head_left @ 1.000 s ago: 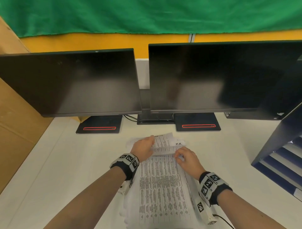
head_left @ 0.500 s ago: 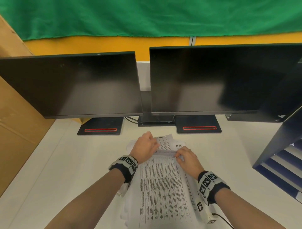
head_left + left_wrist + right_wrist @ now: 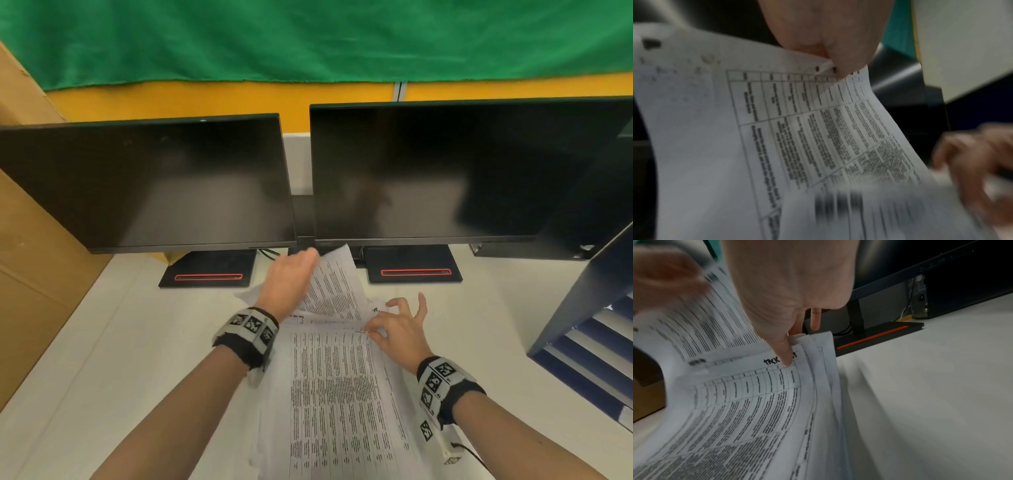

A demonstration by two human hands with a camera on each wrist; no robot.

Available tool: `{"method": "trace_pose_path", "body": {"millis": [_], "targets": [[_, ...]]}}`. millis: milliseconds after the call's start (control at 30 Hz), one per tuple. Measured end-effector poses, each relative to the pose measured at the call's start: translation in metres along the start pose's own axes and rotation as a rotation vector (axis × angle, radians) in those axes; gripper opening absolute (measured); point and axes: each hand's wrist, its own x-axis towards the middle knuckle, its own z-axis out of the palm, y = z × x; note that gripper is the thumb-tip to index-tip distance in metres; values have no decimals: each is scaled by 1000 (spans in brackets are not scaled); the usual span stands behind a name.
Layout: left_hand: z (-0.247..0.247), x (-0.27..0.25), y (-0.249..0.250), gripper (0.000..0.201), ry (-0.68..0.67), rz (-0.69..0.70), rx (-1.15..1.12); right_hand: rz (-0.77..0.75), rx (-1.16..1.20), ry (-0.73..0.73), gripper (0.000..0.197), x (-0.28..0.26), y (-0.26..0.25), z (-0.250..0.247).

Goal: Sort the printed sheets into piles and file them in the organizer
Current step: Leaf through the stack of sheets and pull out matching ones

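Observation:
A stack of printed sheets (image 3: 335, 394) with dense tables lies on the white desk in front of me. My left hand (image 3: 291, 277) pinches the top edge of one sheet (image 3: 334, 284) and holds it lifted toward the monitors; the left wrist view shows that sheet (image 3: 797, 129) gripped between thumb and finger. My right hand (image 3: 397, 329) pinches the far right corner of the stack between thumb and index, its other fingers spread. In the right wrist view the thumb presses beside a handwritten mark on the stack (image 3: 756, 402).
Two dark monitors (image 3: 147, 185) (image 3: 462, 171) stand behind the sheets on black bases with red stripes. A dark blue organizer (image 3: 589, 325) with slanted shelves stands at the right. A cardboard box (image 3: 24, 240) fills the left edge. White desk (image 3: 120, 342) surrounds the stack.
My left hand has lifted one sheet up and away from the stack toward the monitors. The right hand stayed at the stack's corner and spread its outer fingers.

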Motion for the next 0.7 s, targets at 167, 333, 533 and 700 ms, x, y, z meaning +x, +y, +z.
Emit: {"method": "trace_pose_path", "body": {"millis": [167,333,533,700], "targets": [[-102,3,-43,11,414,-129,-109,55,240,-156,12,7,-3,-4],[-185,-1,-88,13,358,-175,-390,253,799,-257,6,13,8,-1],[-126,6,-76,13,-198,-50,-300,376,923,-287,15,17,15,6],[1,-7,-14,19,-437,17,-328,413,997,-259,13,18,16,8]]}}
